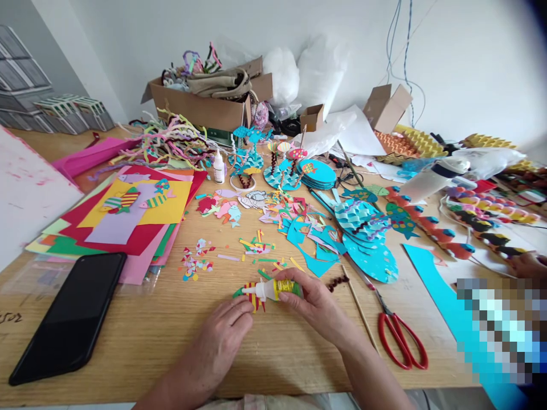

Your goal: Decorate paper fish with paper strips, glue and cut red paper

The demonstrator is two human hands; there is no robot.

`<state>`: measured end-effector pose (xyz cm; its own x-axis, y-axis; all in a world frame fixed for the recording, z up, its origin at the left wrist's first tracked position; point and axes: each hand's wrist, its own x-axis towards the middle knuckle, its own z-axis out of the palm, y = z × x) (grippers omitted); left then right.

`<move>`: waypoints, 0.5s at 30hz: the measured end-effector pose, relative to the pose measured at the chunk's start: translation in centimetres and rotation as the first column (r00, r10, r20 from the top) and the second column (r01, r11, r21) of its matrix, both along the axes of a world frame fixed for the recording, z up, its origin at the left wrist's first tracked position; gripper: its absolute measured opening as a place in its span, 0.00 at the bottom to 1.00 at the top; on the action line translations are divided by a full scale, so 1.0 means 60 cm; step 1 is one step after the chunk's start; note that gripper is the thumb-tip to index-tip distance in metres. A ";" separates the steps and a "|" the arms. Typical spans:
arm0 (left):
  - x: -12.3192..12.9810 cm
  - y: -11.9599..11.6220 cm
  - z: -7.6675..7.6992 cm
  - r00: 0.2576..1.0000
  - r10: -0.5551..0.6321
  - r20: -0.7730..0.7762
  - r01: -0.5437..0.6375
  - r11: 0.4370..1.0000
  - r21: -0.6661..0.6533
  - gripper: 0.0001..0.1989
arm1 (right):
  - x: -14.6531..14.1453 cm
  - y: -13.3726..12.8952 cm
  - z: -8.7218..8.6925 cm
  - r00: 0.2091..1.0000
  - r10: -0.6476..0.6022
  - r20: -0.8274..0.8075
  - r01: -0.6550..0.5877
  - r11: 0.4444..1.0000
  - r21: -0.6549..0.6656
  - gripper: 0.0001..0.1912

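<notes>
In my right hand (314,302) is a small glue bottle (270,290) with a yellow and green label. It lies nearly level, its white nozzle pointing left over a paper fish (238,292). The fish has a green head and red and yellow stripes; the bottle covers part of it. The fingers of my left hand (233,324) are pressed together at the fish's near edge and hold it on the wooden table. Just beyond lie thin paper strips (256,246) and a pile of tiny paper bits (196,259).
Red-handled scissors (401,336) and a thin wooden stick (359,307) lie on the right. A black phone (72,313) rests at left near stacked coloured paper (171,193). Blue paper ovals (371,256) and another glue bottle (219,168) stand farther back. Another person's hand (530,266) shows at far right.
</notes>
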<state>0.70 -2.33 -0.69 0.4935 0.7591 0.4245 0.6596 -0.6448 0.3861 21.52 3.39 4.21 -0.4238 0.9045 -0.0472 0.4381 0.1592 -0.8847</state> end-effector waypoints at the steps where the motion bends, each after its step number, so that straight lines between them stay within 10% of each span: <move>1: 0.000 0.000 0.001 1.000 0.001 0.002 -0.001 1.000 0.000 0.16 | 0.000 0.000 0.002 0.999 0.004 0.046 -0.005 1.000 0.025 0.12; 15: -0.001 0.001 0.003 1.000 0.003 0.002 -0.003 1.000 -0.007 0.16 | -0.002 -0.006 0.000 0.991 0.021 0.131 -0.050 0.973 0.227 0.12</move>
<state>0.62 -2.26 -0.52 0.4905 0.7632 0.4207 0.6605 -0.6405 0.3919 21.38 3.02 4.22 -0.4599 0.8818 0.1045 0.5345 0.3689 -0.7604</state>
